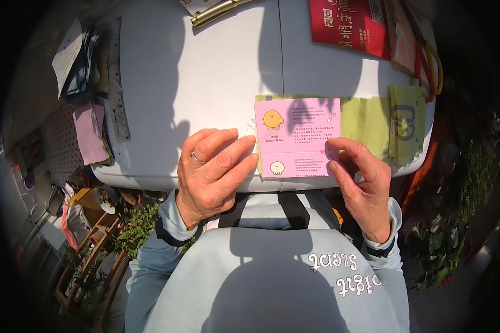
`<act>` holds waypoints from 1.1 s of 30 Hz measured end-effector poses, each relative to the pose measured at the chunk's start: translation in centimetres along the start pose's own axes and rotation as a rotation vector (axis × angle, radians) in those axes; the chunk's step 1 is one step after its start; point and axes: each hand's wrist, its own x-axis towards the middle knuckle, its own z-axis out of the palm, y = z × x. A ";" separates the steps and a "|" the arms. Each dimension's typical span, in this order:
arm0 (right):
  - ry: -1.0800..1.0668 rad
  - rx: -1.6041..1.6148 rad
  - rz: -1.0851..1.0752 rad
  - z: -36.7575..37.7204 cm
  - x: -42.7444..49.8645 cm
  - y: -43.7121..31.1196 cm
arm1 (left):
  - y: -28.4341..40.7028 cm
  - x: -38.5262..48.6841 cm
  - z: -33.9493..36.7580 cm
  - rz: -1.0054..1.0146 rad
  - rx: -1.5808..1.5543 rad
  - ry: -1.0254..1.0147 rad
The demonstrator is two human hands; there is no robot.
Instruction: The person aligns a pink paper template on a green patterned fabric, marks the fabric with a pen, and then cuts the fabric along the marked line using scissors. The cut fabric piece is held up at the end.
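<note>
A pink printed card [291,143] with small cartoon figures and lines of writing lies on a strip of yellow-green fabric [364,120]. A crease crosses the card's lower part. My left hand [216,172] is beside its left edge, palm down, with loosely bent fingers whose tips reach the card and fabric edge. That thumb is hidden, and a ring shows on one finger. My right hand [364,179] rests its index fingertip and thumb tip, spread apart, on the card's right edge. The fabric's right end is folded over and bears a dark printed motif.
The white table [150,104] carries a clear ruler [116,100], stacked fabric pieces [87,129] at left, and a gold pen [216,12] at the far edge. A red paper packet [350,27] and red-and-yellow-handled scissors [427,70] lie at right. Potted plants [139,233] stand below.
</note>
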 end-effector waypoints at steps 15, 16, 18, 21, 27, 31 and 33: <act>0.001 0.233 0.120 -0.9 -0.9 0.4 | 0.2 0.2 -0.1 -0.030 0.001 -0.015; -0.014 0.207 0.132 -0.8 -0.9 0.4 | 0.2 0.2 -0.1 -0.027 0.009 -0.008; -0.032 0.179 0.162 -0.6 -0.8 0.3 | 0.2 0.3 -0.2 -0.023 0.014 -0.027; -0.035 0.144 0.129 -0.3 -0.7 0.3 | 0.3 0.2 -0.2 -0.026 0.018 -0.040; -0.025 0.029 0.052 0.0 -0.2 0.6 | 0.3 0.2 -0.3 -0.047 0.001 -0.048; -0.048 0.002 0.048 -0.1 0.1 0.4 | 0.3 0.3 -0.3 -0.056 -0.005 -0.039; -0.060 0.019 0.084 -0.2 0.1 0.2 | 0.4 0.3 -0.4 -0.061 -0.002 -0.044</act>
